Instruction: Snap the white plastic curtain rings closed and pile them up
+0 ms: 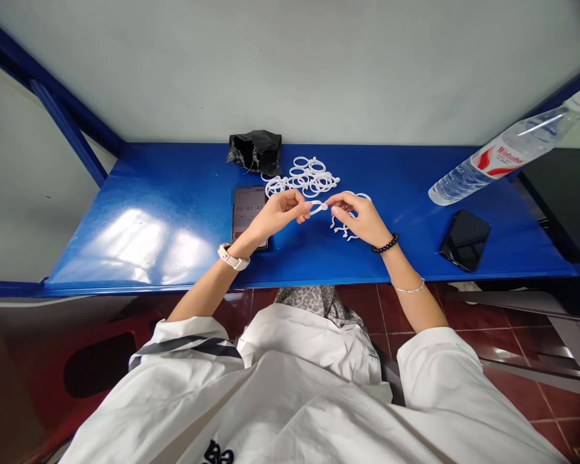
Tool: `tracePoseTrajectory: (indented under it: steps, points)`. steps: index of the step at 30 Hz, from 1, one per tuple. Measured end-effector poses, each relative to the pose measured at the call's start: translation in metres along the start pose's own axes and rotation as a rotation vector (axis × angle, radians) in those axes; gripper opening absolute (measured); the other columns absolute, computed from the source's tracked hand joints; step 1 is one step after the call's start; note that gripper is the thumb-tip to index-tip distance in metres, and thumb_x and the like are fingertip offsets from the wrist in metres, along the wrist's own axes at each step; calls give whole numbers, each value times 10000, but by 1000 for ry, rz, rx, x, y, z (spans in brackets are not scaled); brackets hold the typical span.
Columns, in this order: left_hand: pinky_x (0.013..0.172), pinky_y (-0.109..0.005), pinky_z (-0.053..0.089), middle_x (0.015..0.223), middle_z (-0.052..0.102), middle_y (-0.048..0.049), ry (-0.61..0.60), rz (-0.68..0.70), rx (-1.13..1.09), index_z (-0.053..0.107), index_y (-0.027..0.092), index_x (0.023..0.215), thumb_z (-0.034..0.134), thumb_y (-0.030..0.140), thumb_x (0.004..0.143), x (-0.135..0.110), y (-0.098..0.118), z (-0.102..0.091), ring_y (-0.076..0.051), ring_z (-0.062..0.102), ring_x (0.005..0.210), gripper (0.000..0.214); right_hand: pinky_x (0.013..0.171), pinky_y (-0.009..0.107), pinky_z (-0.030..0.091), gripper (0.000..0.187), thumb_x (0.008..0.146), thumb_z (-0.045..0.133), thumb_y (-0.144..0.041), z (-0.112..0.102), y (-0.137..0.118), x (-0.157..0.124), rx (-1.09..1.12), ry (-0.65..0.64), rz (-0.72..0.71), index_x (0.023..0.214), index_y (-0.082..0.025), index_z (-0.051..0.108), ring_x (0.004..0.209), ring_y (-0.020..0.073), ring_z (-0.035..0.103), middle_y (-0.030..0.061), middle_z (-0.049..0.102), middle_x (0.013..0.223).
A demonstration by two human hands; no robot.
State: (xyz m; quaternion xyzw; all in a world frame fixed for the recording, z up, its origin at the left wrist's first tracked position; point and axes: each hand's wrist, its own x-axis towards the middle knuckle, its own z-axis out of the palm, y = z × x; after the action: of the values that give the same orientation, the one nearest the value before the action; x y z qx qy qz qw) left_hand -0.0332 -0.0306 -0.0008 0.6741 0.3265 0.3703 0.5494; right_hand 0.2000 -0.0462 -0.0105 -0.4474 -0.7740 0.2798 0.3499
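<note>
Between my two hands, just above the blue table, is a small white plastic ring with a knob on its right side. My left hand pinches the ring's left side between thumb and fingers. My right hand is closed in a pinch at the knob end; the fingertips hide whether anything else is in them. Behind the hands lies a pile of similar white rings. Several short white curly pieces lie beside and partly under my right hand.
A phone showing a timer lies left of my left hand, partly covered by it. Behind it sits a crumpled black bag, its mouth open. To the right are a clear water bottle and a dark phone. A pale wall closes the back.
</note>
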Motion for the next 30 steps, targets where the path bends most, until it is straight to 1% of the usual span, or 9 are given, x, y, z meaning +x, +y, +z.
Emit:
tracePoseTrajectory:
  steps: [3, 8, 11, 15, 19, 22, 24, 27, 30]
  points:
    - [700, -243, 552, 783, 706, -43, -58, -14, -80, 593, 160, 796, 676, 538, 902, 0, 0, 2, -100, 639, 670, 402, 688, 309, 520, 243, 941, 574, -409, 7, -2, -1, 117, -52, -18, 1037, -209, 673, 772, 190, 641, 50, 706, 913]
    - [793, -271, 584, 931, 768, -89, -269, -121, -148, 614, 158, 890, 634, 488, 946, -1, -3, 4, -153, 741, 870, 335, 671, 302, 506, 284, 929, 616, -480, 13, -3, -1, 188, -50, -3, 902, -203, 674, 767, 180, 599, 52, 653, 889]
    - [817, -283, 590, 991, 775, -103, -347, -172, -115, 632, 154, 954, 601, 524, 960, -1, -4, 2, -170, 752, 934, 371, 653, 292, 491, 335, 912, 642, -535, 15, -3, 0, 210, -83, 8, 869, -204, 675, 750, 169, 569, 45, 622, 868]
    - [809, -273, 584, 935, 772, -100, -367, -126, -84, 658, 137, 912, 616, 616, 921, -1, -7, 2, -166, 751, 889, 481, 624, 266, 473, 425, 874, 671, -616, 17, -4, -1, 297, -141, 31, 826, -194, 643, 736, 149, 565, 35, 620, 853]
    - [716, -246, 576, 884, 766, -86, -346, -138, -185, 650, 142, 879, 668, 610, 892, -1, -6, 2, -161, 759, 784, 469, 519, 237, 420, 465, 875, 664, -650, 15, -8, -2, 509, -244, 129, 916, -188, 627, 542, 89, 508, -2, 636, 762]
    - [646, -243, 568, 875, 768, -90, -328, -161, -240, 644, 145, 882, 694, 597, 879, -2, -1, 1, -156, 747, 690, 454, 487, 225, 389, 473, 890, 647, -656, 13, -10, -2, 589, -250, 152, 932, -186, 636, 512, 78, 486, -20, 611, 695]
    - [612, -238, 559, 861, 769, -91, -342, -191, -230, 638, 144, 880, 677, 598, 892, -3, 2, 1, -152, 740, 653, 457, 488, 221, 383, 478, 888, 647, -662, 14, -9, -2, 588, -234, 132, 911, -184, 642, 537, 86, 487, -28, 576, 658]
    - [567, -229, 540, 808, 765, -93, -395, -249, -142, 632, 135, 834, 641, 631, 900, -4, 6, 1, -147, 727, 608, 501, 490, 229, 360, 487, 883, 649, -666, 17, -6, -2, 520, -271, 88, 868, -180, 642, 523, 85, 449, -40, 537, 616]
    - [576, -227, 540, 704, 739, -75, -428, -220, -61, 623, 136, 753, 645, 656, 881, -3, 5, 4, -139, 707, 595, 536, 505, 240, 338, 509, 882, 634, -683, 19, -3, -3, 408, -306, 63, 838, -176, 644, 516, 87, 418, -42, 525, 597]
